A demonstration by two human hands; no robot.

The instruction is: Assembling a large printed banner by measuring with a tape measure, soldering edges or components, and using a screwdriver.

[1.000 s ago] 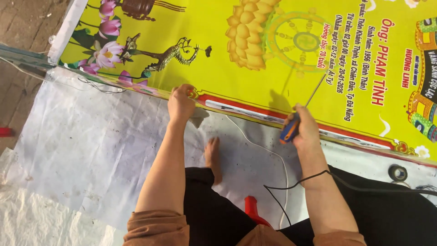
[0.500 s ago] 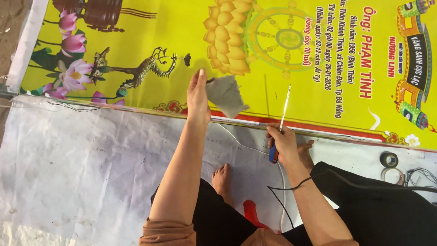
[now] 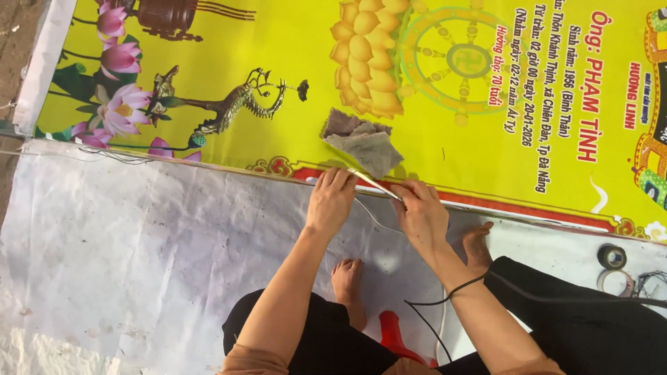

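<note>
Head view: at mid-frame the left hand (image 3: 331, 201) presses flat, fingers closed, on the lower border of the yellow printed banner (image 3: 278, 42), probably to keep the edge from shifting. The right hand (image 3: 422, 215), just to its right, is closed around a thin metal tool (image 3: 372, 182) (its handle is hidden in the fist) whose tip slants up-left to the left fingers. A grey rag (image 3: 365, 142) lies on the banner just above both hands. Tape rolls (image 3: 611, 267) sit at far right.

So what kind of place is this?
Probably a sign-making spot on the ground: a big yellow printed banner lies flat over white sheeting, tape rolls sit nearby, and the person crouches barefoot.
</note>
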